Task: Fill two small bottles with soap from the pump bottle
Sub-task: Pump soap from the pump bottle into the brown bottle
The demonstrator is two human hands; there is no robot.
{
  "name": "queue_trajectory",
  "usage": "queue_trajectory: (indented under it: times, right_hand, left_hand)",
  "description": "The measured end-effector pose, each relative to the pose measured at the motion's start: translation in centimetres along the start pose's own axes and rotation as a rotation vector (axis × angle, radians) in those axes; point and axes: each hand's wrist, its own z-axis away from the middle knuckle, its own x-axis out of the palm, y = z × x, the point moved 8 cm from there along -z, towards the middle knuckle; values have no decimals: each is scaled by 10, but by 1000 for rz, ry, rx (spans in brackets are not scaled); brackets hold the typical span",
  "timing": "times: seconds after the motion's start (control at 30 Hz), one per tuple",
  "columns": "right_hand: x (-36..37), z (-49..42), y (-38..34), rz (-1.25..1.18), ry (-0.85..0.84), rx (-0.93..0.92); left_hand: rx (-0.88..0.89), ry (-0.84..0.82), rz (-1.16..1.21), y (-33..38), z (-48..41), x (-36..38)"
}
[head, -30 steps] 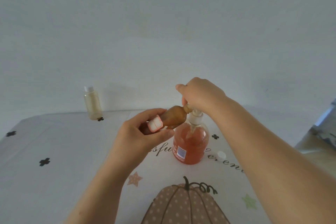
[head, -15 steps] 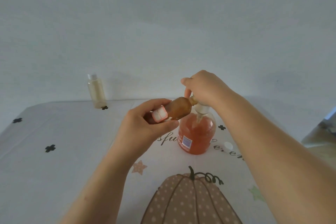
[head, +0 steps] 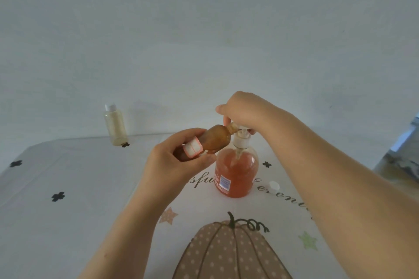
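Note:
My left hand (head: 179, 162) grips a small amber bottle (head: 216, 139) with a pink-and-white label, tilted so its open neck meets the pump spout. My right hand (head: 243, 111) sits on top of the pump head of the pump bottle (head: 235, 172), fingers curled over it. The pump bottle is clear, holds orange-pink soap and stands on the table. A second small bottle (head: 115, 125), clear with pale yellowish liquid and a white cap, stands upright at the far left of the table. A loose white cap (head: 274, 186) lies to the right of the pump bottle.
The table (head: 68, 210) has a white cloth with black crosses, stars, script lettering and a dotted pumpkin at the near edge. A plain wall rises behind it. Something dark and patterned shows past the table's right edge (head: 403, 158).
My view has shifted a little. Both hands stay at the pump, the amber bottle still against the spout; the pump head sits slightly higher than half a second ago.

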Motion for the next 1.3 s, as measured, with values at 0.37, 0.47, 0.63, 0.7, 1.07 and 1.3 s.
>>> queue_trajectory:
  times: [0.37,0.47,0.63,0.7,1.07,1.3]
  right_hand:
    - [19,-4,9,0,-38,-61]
    - [18,-2,7,76,-25,-99]
    - [9,-2,6,23,15,-32]
    - [2,0,3,70,14,0]
    - [11,1,0,288,-93,-95]
    - [16,5,1,334,-27,-175]
  left_hand:
    - [-16,-31,-45,-8,-4,-1]
    - [-17,-40,-33,-8,-4,-1]
    - [-5,-40,-13,-3,-2,0]
    - [9,-25,-12,1,0,-1]
    - [8,-1,-46,0,-1,0]
    - [-8,-2,-89,-4,-2,-4]
